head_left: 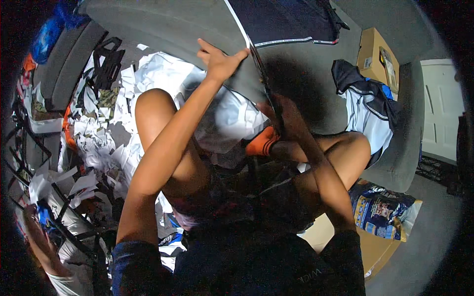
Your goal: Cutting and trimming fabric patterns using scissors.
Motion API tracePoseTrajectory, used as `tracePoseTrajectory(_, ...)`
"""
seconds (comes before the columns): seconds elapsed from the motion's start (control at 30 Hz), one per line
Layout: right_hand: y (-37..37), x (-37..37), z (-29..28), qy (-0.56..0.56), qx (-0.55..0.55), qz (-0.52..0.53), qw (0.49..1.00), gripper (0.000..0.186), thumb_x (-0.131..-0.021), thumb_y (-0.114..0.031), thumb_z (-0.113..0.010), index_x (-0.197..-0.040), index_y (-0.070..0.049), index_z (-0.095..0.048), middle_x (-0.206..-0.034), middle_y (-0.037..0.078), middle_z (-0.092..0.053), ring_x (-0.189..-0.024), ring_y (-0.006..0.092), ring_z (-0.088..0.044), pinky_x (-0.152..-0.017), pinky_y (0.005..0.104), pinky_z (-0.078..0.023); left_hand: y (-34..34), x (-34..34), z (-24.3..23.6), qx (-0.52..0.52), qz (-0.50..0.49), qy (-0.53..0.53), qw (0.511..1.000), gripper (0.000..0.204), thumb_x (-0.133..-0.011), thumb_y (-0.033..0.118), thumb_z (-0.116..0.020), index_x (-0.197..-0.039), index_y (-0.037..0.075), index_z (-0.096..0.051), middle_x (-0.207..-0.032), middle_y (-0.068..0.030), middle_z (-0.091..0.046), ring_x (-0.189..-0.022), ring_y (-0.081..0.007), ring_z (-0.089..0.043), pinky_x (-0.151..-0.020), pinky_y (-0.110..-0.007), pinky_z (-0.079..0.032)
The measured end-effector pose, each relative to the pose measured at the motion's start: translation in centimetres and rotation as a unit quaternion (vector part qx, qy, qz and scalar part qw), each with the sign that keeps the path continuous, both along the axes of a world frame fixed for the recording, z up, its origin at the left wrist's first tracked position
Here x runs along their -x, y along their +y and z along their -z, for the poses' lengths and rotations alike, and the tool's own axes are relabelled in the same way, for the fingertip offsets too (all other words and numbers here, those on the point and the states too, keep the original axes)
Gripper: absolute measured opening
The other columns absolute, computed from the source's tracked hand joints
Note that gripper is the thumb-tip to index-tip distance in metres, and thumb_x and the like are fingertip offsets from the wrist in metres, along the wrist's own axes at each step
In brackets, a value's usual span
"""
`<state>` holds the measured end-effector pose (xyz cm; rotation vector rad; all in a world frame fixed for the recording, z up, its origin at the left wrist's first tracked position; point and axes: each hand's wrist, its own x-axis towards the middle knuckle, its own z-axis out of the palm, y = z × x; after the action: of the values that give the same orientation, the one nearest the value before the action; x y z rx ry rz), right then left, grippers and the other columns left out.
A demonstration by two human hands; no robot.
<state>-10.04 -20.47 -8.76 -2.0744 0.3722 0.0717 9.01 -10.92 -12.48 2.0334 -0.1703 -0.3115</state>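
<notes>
My left hand reaches onto a grey padded surface, fingers spread, one digit touching a long narrow strip where its white part meets its dark part. Lower down, my right hand is in shadow, closed round the dark part of the strip. Navy fabric with a printed white edge band lies beyond the hands. My crossed legs are underneath, with white fabric and an orange sock between them.
Scattered white and camouflage scraps cover the left. A cardboard box, draped garments and a dark printed bag sit at right. Black straps lie upper left. Another person's arm shows lower left.
</notes>
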Motion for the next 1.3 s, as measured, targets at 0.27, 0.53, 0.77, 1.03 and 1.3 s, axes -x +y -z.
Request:
tracePoseTrajectory(0.27,0.0,0.1,-0.2,-0.029,0.030,0.016,0.999,0.046,-0.082,-0.047,-0.061,-0.081,-0.002,-0.057,-0.063,0.009,-0.056,-0.053,0.0191,-0.047,-0.051,0.0323,-0.037,-0.1,-0.1,0.4,-0.019,-0.003,-0.022,1.000,0.132,-0.060,0.055,-0.074,-0.133,-0.016,0.011,-0.122,-0.0319,-0.020,-0.111,-0.0398,-0.033,-0.099,-0.036,-0.031)
tracePoseTrajectory(0.53,0.0,0.3,-0.7,-0.025,0.009,0.023,0.999,0.047,-0.082,-0.048,-0.060,-0.084,0.000,-0.058,-0.065,0.011,-0.058,-0.054,0.0208,-0.049,-0.053,0.0338,-0.039,-0.1,-0.3,0.5,-0.018,-0.001,-0.035,0.999,0.132,-0.060,0.054,-0.075,-0.131,-0.018,0.009,-0.120,-0.0313,-0.021,-0.111,-0.0373,-0.031,-0.099,-0.036,-0.030)
tracePoseTrajectory(0.77,-0.2,-0.1,-0.5,-0.043,-0.013,0.017,0.999,0.049,-0.082,-0.048,-0.060,-0.086,0.001,-0.059,-0.066,0.012,-0.059,-0.054,0.0223,-0.050,-0.054,0.0354,-0.040,-0.2,-0.1,0.4,-0.010,-0.005,-0.025,1.000,0.132,-0.059,0.054,-0.074,-0.132,-0.018,0.009,-0.120,-0.0325,-0.021,-0.111,-0.0397,-0.031,-0.100,-0.037,-0.029)
tracePoseTrajectory(1.03,-0.1,0.5,-2.7,0.029,0.080,-0.029,0.996,0.043,-0.083,-0.030,-0.062,-0.110,0.002,-0.051,-0.084,0.008,-0.061,-0.066,0.0201,-0.053,-0.063,0.0316,-0.043,-0.2,0.0,0.1,-0.033,-0.006,-0.034,0.999,0.131,-0.060,0.053,-0.074,-0.131,-0.018,0.008,-0.120,-0.0333,-0.023,-0.111,-0.0400,-0.031,-0.100,-0.038,-0.028)
tracePoseTrajectory(1.3,0.0,1.6,-4.5,-0.030,0.041,-0.022,0.998,0.044,-0.084,-0.036,-0.061,-0.108,0.000,-0.051,-0.078,0.007,-0.057,-0.064,0.0165,-0.051,-0.058,0.0293,-0.041,-0.1,-0.2,0.1,-0.036,-0.005,-0.029,0.999,0.130,-0.060,0.052,-0.074,-0.132,-0.018,0.009,-0.121,-0.0346,-0.022,-0.111,-0.0407,-0.031,-0.101,-0.039,-0.027)
